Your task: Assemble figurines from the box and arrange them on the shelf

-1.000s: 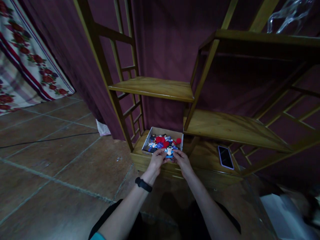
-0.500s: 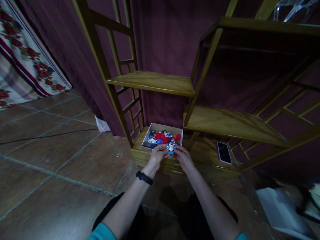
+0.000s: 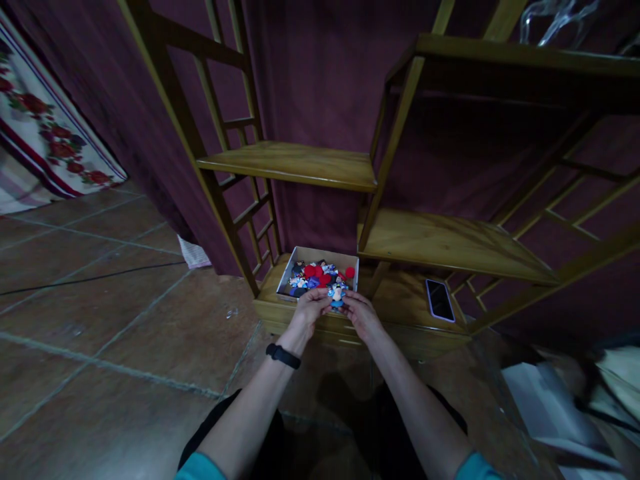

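Note:
Between my two hands is a small blue and white figurine [image 3: 337, 295], upright, with a blue base. My left hand [image 3: 311, 312] pinches it from the left, fingers closed; a black band sits on that wrist. From the right, my right hand [image 3: 363, 316] grips the same figurine with fingertips. Just behind it, an open cardboard box [image 3: 324, 255] rests on the low shelf and holds several small figures in red, blue, white and dark colours. The figurine's fine details are too small to make out.
A wooden shelf unit [image 3: 295, 167] rises in front of me, with a purple curtain [image 3: 320, 80] behind. A phone [image 3: 440, 301] lies on the low shelf at right. On the tiled floor are a dark cable [image 3: 95, 277] and, at right, a white sheet-like thing [image 3: 540, 400].
The view has swung slightly to the right, so the shelf and box appear farther left. Both hands still hold the figurine in front of the box.

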A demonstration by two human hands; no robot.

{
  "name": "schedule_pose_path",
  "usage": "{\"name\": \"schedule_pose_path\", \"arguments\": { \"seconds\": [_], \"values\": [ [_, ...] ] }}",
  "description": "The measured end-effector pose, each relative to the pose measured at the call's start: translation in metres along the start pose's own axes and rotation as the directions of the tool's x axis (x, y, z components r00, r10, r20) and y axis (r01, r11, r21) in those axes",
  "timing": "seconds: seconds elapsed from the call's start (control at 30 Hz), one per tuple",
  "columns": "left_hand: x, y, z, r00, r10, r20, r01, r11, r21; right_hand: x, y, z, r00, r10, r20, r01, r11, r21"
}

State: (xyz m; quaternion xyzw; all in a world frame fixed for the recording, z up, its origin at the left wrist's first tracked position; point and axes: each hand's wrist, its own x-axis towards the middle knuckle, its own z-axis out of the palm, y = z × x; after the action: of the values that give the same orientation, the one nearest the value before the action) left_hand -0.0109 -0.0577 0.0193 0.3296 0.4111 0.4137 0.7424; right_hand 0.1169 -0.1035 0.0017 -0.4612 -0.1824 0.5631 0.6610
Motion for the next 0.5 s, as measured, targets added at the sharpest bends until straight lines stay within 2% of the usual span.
{"name": "schedule_pose_path", "arguments": {
  "seconds": [0.27,0.5],
  "values": [
    [-0.0001,0.0023,0.0008,0.999,-0.015,-0.028,0.015,1.000,-0.026,0.0007,0.0006,-0.0002,1.000,0.012,-0.010,-0.011,1.000,0.025],
    [0.0020,0.0026,0.0017,0.995,-0.064,-0.082,0.055,0.994,-0.098,-0.0014,-0.0003,0.0033,1.000,-0.026,0.011,0.026,0.999,0.043]
  ]
}}
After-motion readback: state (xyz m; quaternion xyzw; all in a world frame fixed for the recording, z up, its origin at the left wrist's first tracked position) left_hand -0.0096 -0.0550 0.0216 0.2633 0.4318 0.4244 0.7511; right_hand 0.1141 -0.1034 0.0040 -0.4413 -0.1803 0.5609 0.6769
